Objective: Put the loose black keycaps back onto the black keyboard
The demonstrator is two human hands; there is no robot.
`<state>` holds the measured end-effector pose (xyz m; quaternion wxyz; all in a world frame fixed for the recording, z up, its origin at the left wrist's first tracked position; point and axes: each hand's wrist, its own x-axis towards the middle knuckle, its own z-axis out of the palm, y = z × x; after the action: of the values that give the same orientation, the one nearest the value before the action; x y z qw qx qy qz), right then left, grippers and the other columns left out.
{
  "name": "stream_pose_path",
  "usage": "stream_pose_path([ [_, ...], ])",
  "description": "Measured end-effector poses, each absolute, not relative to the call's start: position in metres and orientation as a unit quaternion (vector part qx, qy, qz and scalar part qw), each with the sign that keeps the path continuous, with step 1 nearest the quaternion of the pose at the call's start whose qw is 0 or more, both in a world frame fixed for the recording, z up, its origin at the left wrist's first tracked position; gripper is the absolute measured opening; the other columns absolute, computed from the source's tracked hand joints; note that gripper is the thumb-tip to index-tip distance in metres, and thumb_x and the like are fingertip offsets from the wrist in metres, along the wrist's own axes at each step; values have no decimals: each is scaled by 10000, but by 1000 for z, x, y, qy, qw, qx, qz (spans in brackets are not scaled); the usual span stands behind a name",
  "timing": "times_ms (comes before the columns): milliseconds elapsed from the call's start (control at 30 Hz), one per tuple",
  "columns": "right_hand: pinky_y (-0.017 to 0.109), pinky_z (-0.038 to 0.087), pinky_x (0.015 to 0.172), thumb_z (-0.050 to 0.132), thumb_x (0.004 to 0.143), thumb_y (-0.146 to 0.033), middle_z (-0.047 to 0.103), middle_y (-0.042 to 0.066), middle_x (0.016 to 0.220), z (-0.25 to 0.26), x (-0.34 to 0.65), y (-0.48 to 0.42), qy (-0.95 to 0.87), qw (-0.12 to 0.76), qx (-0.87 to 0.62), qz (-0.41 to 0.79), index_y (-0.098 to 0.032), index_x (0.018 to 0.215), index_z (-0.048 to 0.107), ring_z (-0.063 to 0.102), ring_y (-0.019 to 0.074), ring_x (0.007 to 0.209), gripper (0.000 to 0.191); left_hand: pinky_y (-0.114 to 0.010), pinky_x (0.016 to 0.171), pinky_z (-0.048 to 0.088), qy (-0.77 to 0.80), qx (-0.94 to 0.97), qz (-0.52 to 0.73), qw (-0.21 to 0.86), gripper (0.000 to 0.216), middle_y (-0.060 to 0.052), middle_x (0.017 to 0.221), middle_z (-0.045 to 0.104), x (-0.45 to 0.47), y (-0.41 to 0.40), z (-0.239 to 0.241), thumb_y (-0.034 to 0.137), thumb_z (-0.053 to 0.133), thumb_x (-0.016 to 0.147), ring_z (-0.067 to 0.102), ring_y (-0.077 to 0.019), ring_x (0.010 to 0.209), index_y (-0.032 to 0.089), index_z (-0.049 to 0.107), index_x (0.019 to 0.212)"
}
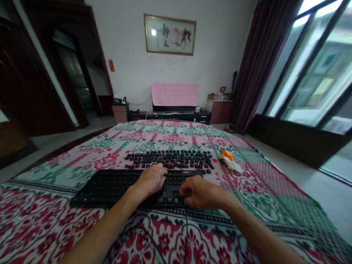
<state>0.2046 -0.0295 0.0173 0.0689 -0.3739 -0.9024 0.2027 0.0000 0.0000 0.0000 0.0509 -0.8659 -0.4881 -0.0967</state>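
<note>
A black keyboard (pixel 110 185) lies across a patterned bedspread, most of its key positions bare of caps. Over its middle is my left hand (pixel 154 178), fingers curled down and closed; whatever they hold is hidden. At the right end, my right hand (pixel 195 191) is closed with thumb and fingers bent together by the number pad, and I cannot make out what is in it. A few keycaps (pixel 169 200) sit on the board's lower right, between the hands. Just beyond the keyboard, many loose black keycaps (pixel 181 158) are spread in rough rows.
An orange and white crumpled item (pixel 231 161) lies right of the loose keycaps. A black cable (pixel 187 234) runs from the keyboard toward me over the bedspread (pixel 233 238). Further off stand a low cabinet (pixel 203 118) and a pink cloth (pixel 176 94) over a dark screen.
</note>
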Motion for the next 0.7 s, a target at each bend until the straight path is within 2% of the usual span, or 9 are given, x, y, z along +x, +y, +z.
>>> stream_pose_path([
  [233,188,369,578,506,621,-163,630,18,803,23,200,-31,-904,65,-365,212,-174,839,646,520,119,688,260,-270,734,386,-490,-865,-96,36,218,-42,802,538,1,1,2,226,370,760,524,-159,798,197,582,805],
  [567,180,335,527,491,644,-149,626,10,718,25,198,-33,-899,46,-386,200,-165,811,656,488,95,607,235,-266,740,388,-495,-864,-90,34,212,-43,803,535,2,0,4,228,382,754,519,-156,806,190,589,785],
  [700,174,287,467,471,641,-137,587,-8,618,24,196,-33,-902,34,-383,195,-152,751,649,439,72,523,210,-263,738,387,-494,-864,-91,39,206,-40,801,535,2,0,3,228,394,749,516,-155,801,194,590,801],
])
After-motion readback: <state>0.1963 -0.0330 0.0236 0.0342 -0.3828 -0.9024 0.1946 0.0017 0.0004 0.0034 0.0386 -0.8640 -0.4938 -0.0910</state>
